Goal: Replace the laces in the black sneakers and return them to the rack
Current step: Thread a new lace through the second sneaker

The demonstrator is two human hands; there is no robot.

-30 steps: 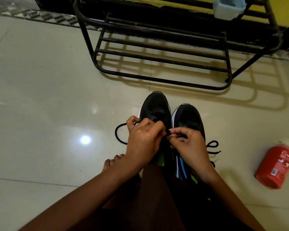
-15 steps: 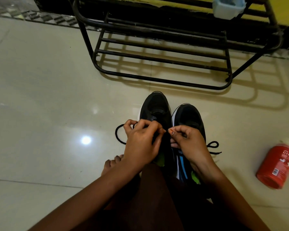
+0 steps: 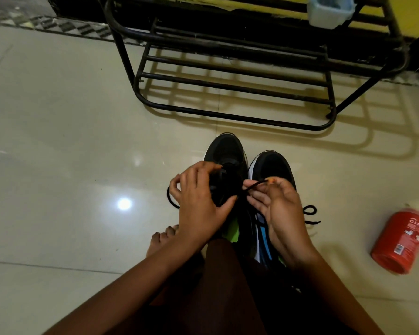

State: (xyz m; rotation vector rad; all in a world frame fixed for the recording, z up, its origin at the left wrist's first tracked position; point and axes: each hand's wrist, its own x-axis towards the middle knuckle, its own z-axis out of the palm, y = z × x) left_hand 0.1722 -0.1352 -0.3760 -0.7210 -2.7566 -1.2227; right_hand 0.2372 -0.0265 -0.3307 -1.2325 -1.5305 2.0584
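Two black sneakers stand side by side on the tiled floor, toes pointing to the rack: the left sneaker (image 3: 226, 153) and the right sneaker (image 3: 273, 165). My left hand (image 3: 198, 201) grips the left sneaker over its lacing area, fingers curled round its upper. My right hand (image 3: 273, 206) pinches the end of a black lace (image 3: 254, 184) that runs from the left sneaker's eyelets. A loop of lace (image 3: 171, 201) lies on the floor left of the shoes, and another lace end (image 3: 311, 215) curls to the right. The black metal shoe rack (image 3: 235, 76) stands beyond.
A red bottle (image 3: 400, 240) lies on its side on the floor at right. A pale blue container (image 3: 329, 10) sits on the rack's upper level. My bare foot (image 3: 161, 240) and knee are below the hands. A yellow wall runs behind the rack.
My right hand has turned palm-up and drawn the lace end out to the right. My left hand has shifted onto the left sneaker's upper.
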